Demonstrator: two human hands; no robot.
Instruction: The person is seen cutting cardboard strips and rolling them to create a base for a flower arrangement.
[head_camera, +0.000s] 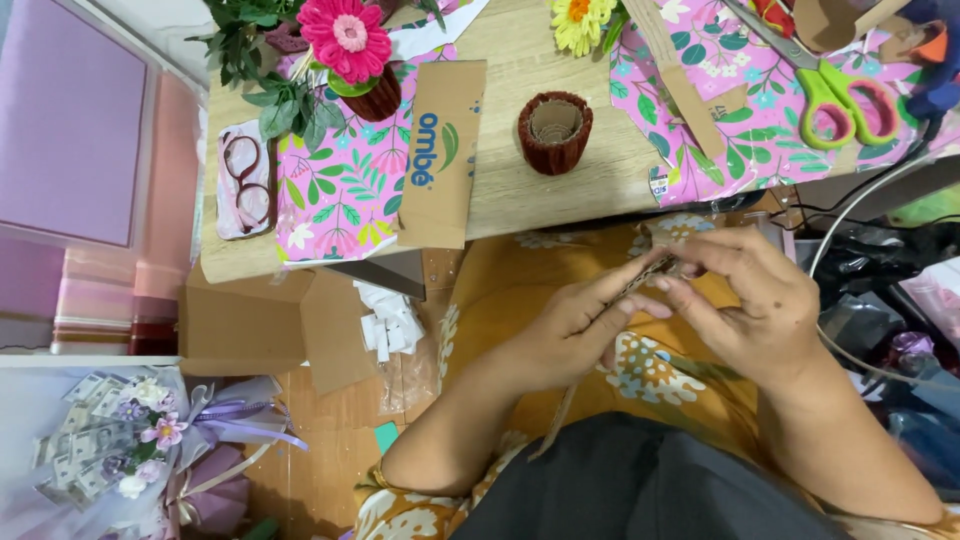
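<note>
Down in the middle right of the frame, both hands meet over the person's lap, just below the edge of the desk (560, 200). The left hand (580, 335) and the right hand (750, 300) each pinch a narrow strip of corrugated cardboard (645, 280); the grip of both is closed on it, thumbs and fingertips pressed to its upper end, while the rest of the strip runs down and to the left behind the left hand and shows again lower down against the orange flowered cloth (650, 370) on the lap.

On the desk above, at centre top, stands a small dark red ribbed cup (555, 130), open and upright, well apart from the hands. To its left lies a flat piece of brown cardboard (440, 150) with blue printing, overlapping a sheet of pink leaf-patterned paper (340, 200). A pink artificial flower (348, 38) sits in another dark red cup at upper left, with green leaves beside it, and a phone (244, 180) in a patterned case lies near the desk's left edge. At upper right, green-and-pink scissors (835, 100) rest on more pink paper beside a yellow flower (582, 20).

A bouquet of folded banknotes (110, 440) with purple ribbon lies at lower left on the floor.
</note>
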